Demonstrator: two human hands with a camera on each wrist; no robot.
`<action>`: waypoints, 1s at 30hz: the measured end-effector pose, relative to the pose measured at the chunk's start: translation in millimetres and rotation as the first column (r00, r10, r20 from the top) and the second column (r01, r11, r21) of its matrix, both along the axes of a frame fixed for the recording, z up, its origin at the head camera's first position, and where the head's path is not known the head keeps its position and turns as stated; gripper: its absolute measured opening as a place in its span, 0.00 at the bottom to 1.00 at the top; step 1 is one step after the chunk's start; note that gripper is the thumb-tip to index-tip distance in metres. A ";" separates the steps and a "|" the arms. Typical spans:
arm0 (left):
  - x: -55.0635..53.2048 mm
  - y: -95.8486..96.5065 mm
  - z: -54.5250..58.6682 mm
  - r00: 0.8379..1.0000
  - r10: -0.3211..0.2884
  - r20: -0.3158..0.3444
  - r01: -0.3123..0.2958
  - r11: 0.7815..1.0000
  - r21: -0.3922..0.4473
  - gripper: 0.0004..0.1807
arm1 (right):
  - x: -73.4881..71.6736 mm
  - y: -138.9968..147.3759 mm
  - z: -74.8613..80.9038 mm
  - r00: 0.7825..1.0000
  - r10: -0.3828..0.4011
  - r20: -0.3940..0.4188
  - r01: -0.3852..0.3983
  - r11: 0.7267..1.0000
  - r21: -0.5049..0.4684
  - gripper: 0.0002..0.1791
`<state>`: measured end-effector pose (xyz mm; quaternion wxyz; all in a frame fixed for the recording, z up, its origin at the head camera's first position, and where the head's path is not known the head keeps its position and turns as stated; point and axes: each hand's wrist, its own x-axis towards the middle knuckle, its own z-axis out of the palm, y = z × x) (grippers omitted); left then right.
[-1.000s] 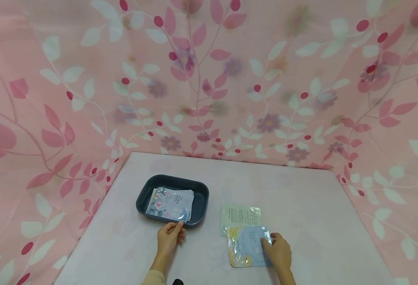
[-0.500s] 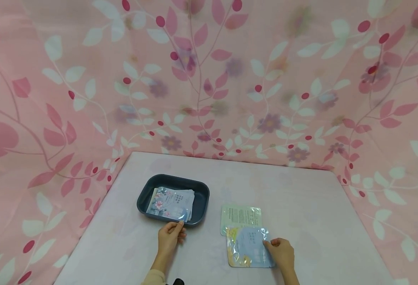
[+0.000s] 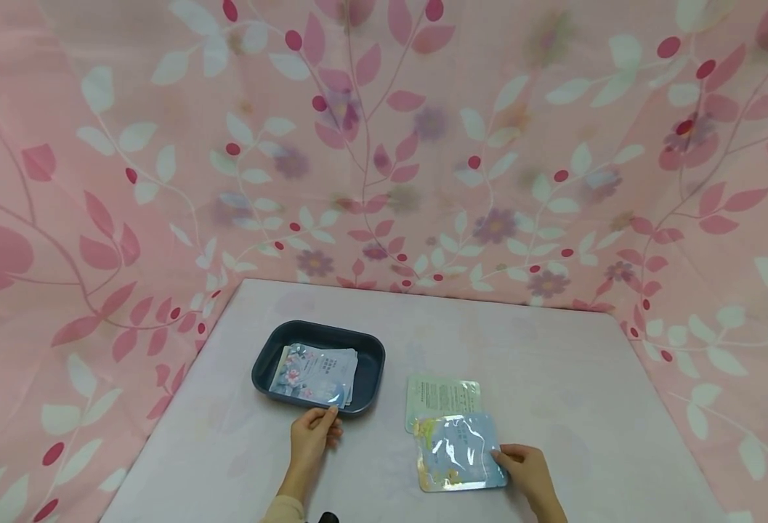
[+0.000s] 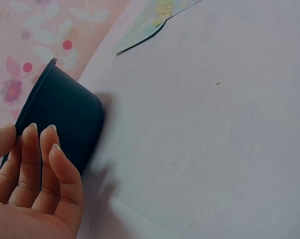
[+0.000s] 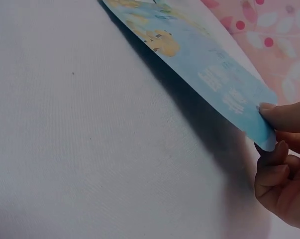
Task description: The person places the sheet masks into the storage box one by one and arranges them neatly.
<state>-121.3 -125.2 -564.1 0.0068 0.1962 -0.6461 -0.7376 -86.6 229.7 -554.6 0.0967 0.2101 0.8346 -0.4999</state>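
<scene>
My left hand (image 3: 309, 439) pinches the near rim of a dark blue-grey tray (image 3: 373, 363); in the left wrist view its thumb lies at the rim and the fingers stand along the outer wall (image 4: 72, 99). Inside the tray lie several stacked pale sheet mask packets (image 3: 314, 372) with a floral print. My right hand (image 3: 527, 471) pinches the right edge of a blue and yellow sheet mask packet (image 3: 460, 454). That packet's right side is lifted off the table in the right wrist view, thumb on top. It partly covers a pale green packet (image 3: 445, 396) lying behind it.
The table (image 3: 554, 378) has a white cloth and meets a pink floral curtain (image 3: 384, 145) at the back and sides. A small black object (image 3: 328, 518) shows at the bottom edge of the head view.
My right hand has slid right to the blue packet's edge and now lifts that side a little. My left hand and the tray have stayed in place.
</scene>
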 end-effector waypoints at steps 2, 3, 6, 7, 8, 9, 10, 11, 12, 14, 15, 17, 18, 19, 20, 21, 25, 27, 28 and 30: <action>0.0 0.1 0.2 1.000 -0.001 0.006 0.001 1.000 0.002 0.14 | 0.9 1.0 -0.6 1.000 -0.019 -0.005 0.019 1.000 -0.021 0.19; 0.0 0.2 0.1 1.000 0.001 0.010 -0.001 1.000 0.002 0.13 | 1.4 1.3 -0.3 1.000 -0.027 -0.011 0.026 0.999 -0.031 0.19; -0.3 0.1 -1.0 1.000 0.001 0.016 -0.001 1.000 -0.001 0.13 | 2.3 1.4 3.1 0.998 -0.059 -0.036 0.056 0.996 -0.075 0.21; -0.5 0.1 -1.6 1.000 0.002 0.016 -0.002 1.000 -0.005 0.13 | 2.1 1.5 4.3 0.996 -0.075 -0.046 0.071 0.993 -0.091 0.22; -0.7 -0.1 -2.0 1.000 0.002 0.017 -0.002 1.000 -0.010 0.13 | 2.0 1.4 5.9 0.994 -0.093 -0.053 0.087 0.991 -0.104 0.21; -0.8 -0.1 -2.3 1.000 0.004 0.018 -0.004 1.000 -0.012 0.13 | 1.9 1.4 7.5 0.992 -0.107 -0.063 0.099 0.988 -0.116 0.22; -0.9 -0.3 -2.6 1.000 0.003 0.016 -0.003 1.000 -0.016 0.13 | 1.7 1.5 8.3 0.990 -0.120 -0.073 0.110 0.987 -0.120 0.22; -1.1 -0.6 -2.7 1.000 0.005 0.016 -0.005 1.000 -0.018 0.12 | 1.6 1.8 8.9 0.988 -0.132 -0.080 0.122 0.986 -0.118 0.22; -1.2 -0.7 -2.8 1.000 0.006 0.015 -0.006 1.000 -0.019 0.12 | 1.8 2.3 8.9 0.986 -0.141 -0.088 0.130 0.985 -0.114 0.22; -1.3 -0.8 -2.5 1.000 0.007 0.012 -0.007 1.000 -0.022 0.13 | 2.9 3.2 8.2 0.984 -0.154 -0.092 0.146 0.986 -0.083 0.23; -1.4 -0.9 -2.5 1.000 0.010 0.010 -0.010 1.000 -0.018 0.12 | 3.8 3.9 6.9 0.983 -0.159 -0.091 0.153 0.986 -0.066 0.23; -1.5 -0.7 -2.6 1.000 0.013 0.008 -0.013 1.000 -0.014 0.12 | 6.0 5.3 3.4 0.983 -0.161 -0.088 0.159 0.987 -0.028 0.22; -1.5 -0.7 -2.7 1.000 0.011 0.003 -0.011 1.000 -0.014 0.13 | 7.1 6.0 1.4 0.984 -0.161 -0.079 0.161 0.987 -0.011 0.22; -1.5 -0.6 -2.6 1.000 0.011 0.006 -0.011 1.000 -0.013 0.12 | 8.2 6.5 -0.7 0.985 -0.158 -0.073 0.159 0.987 0.007 0.22; -1.5 -0.5 -2.6 1.000 0.013 0.008 -0.013 1.000 -0.012 0.12 | 9.1 6.9 -2.5 0.986 -0.152 -0.066 0.154 0.988 0.020 0.21; -1.4 -0.4 -2.5 1.000 0.014 0.010 -0.014 1.000 -0.010 0.12 | 9.8 7.2 -4.5 0.987 -0.147 -0.063 0.150 0.988 0.035 0.21; -1.6 -0.1 -2.1 1.000 0.014 0.027 -0.014 1.000 -0.015 0.11 | 11.4 7.5 -5.6 0.993 -0.112 -0.039 0.114 0.992 0.049 0.23; -1.7 -0.2 -1.8 1.000 0.012 0.028 -0.012 1.000 -0.016 0.11 | 11.8 7.7 -1.9 0.996 -0.087 -0.024 0.088 0.995 0.039 0.23; -1.8 -0.2 -1.6 1.000 0.010 0.028 -0.009 1.000 -0.018 0.11 | 11.9 7.6 1.1 0.997 -0.079 -0.020 0.079 0.997 0.021 0.23; -1.7 -0.3 -1.2 1.000 0.007 0.025 -0.006 1.000 -0.020 0.12 | 11.1 7.0 8.2 0.998 -0.067 -0.021 0.066 0.997 -0.031 0.21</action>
